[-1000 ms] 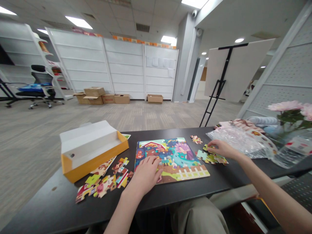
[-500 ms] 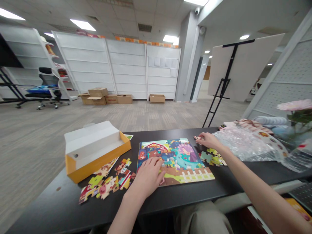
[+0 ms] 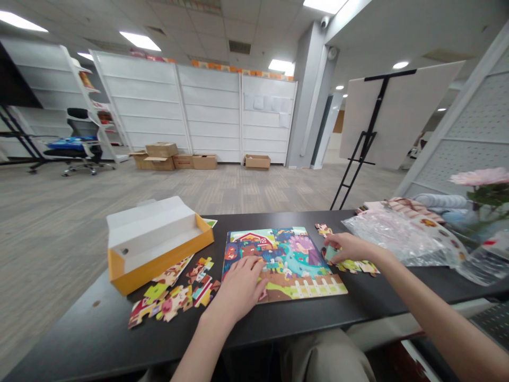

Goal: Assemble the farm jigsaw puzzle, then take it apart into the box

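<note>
A colourful puzzle picture (image 3: 296, 260) with a barn, a blue dinosaur and a white fence lies flat on the black table. My left hand (image 3: 242, 281) rests on its lower left part, fingers spread. Right of the picture, my right hand (image 3: 344, 248) has its fingertips on a pale green puzzle piece (image 3: 330, 253). Yellow-green pieces (image 3: 360, 267) lie beside and partly under that hand. A small pinkish piece (image 3: 323, 229) is just behind it. More loose pieces (image 3: 175, 301) are piled left of my left hand.
An open yellow box (image 3: 159, 265) with a white inside stands at the table's left. Clear plastic wrapping (image 3: 401, 239) covers the right side, near a pink flower (image 3: 479, 177) and rolled cloths. Beyond the table are an easel (image 3: 368, 135), cardboard boxes and white shelves.
My right hand has left the small pinkish piece and moved toward me onto the pale green piece. My left hand has stayed on the picture.
</note>
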Tool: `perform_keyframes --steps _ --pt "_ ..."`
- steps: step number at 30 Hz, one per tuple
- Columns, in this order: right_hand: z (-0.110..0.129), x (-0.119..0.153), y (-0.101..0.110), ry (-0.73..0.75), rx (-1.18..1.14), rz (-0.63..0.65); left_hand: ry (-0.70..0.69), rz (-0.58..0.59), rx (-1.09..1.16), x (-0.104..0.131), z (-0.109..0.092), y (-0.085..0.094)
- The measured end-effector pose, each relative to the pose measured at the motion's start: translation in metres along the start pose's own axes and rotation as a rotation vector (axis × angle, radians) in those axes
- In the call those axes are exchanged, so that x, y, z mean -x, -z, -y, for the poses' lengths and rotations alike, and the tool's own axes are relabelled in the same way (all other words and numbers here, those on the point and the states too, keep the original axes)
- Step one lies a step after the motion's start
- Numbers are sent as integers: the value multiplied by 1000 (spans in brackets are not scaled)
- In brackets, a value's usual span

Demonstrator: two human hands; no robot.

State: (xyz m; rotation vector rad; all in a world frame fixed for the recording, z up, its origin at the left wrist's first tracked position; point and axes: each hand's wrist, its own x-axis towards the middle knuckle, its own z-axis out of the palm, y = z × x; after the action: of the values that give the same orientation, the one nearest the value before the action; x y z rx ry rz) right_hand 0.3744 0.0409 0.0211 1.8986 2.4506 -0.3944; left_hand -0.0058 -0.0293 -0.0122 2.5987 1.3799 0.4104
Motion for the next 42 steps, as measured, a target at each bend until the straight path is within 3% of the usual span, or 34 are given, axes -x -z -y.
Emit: perform_keyframes --steps 3,6,10,15,20,26,34,42 --pt "-4 -2 7 19 -62 -4 -12 -17 7 0 2 -1" --pt "-2 -8 20 54 -280 -18 -17 -51 14 -5 7 -1" --pt "23 -35 28 18 -635 -135 13 -104 19 -21 13 -1" --pt "64 -89 7 8 -845 -144 91 -100 -4 -35 13 -6" --pt "75 -120 -16 -8 -889 -150 152 -22 -23 -33 12 -13" --pt "66 -114 -18 27 -864 -182 155 -13 -30 -34 13 -14" --pt "69 -101 -19 101 -732 -110 148 -15 -38 -35 14 -16" --pt "75 -95 -17 101 -785 26 137 -42 -61 -34 15 -19"
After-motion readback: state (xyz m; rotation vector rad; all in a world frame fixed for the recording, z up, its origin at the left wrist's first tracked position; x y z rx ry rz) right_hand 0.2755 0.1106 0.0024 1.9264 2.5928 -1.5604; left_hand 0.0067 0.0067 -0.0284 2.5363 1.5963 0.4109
